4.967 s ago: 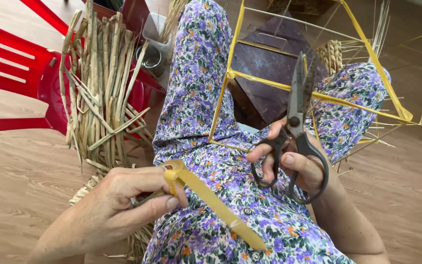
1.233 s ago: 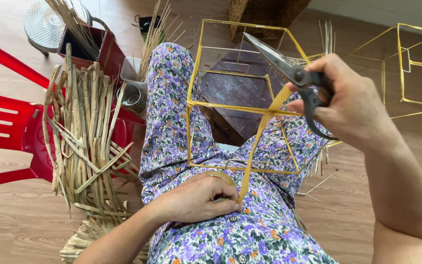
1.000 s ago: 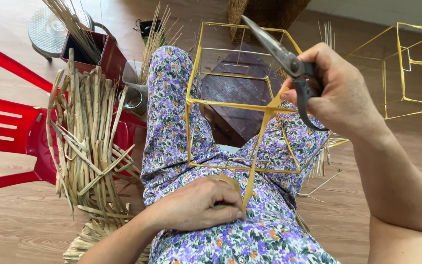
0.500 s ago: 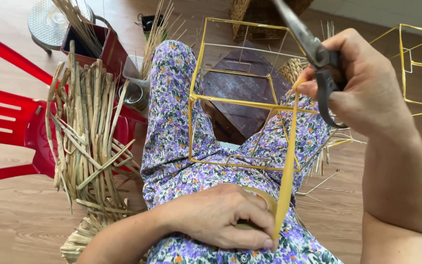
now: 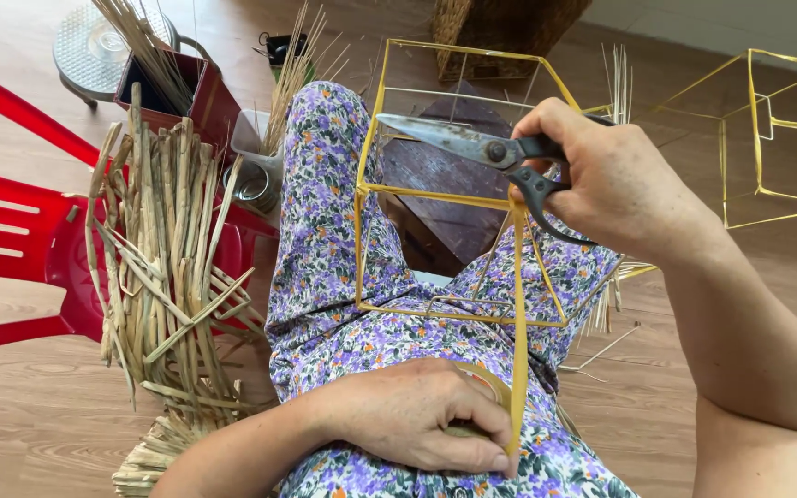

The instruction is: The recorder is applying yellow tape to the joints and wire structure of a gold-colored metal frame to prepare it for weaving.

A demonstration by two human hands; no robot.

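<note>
- The left hand [image 5: 412, 415] lies on the person's lap, fingers curled over a roll of yellow tape [image 5: 481, 387]; most of the roll is hidden under the palm, with only a curved edge showing just past the knuckles.
- A yellow tape strip [image 5: 519, 332] runs taut from the left fingertips straight up to the right hand — its lower end is pinched against the roll, its upper end disappears behind the right thumb.
- The right hand [image 5: 615, 180] is clenched around the dark handles of a pair of scissors [image 5: 481, 148], fingers through the loops. The blades point away from the fingers toward the left of the view and lie together; whether they are fully shut I cannot tell.
- The blades cross in front of a yellow wire frame [image 5: 458, 194], a box-shaped skeleton resting on the floral-print trousers [image 5: 325, 240], between the two hands. The strip passes just in front of its lower bar.
- Beyond the left hand's wrist side, a bundle of dried reed strips [image 5: 168, 267] is piled on a red plastic chair [image 5: 20, 249].
- Well beyond the right knuckles, a second yellow frame [image 5: 767, 129] stands on the wooden floor [image 5: 657, 406].
- Further out from the blade tips — a dark red box [image 5: 186, 92] holding thin sticks.
</note>
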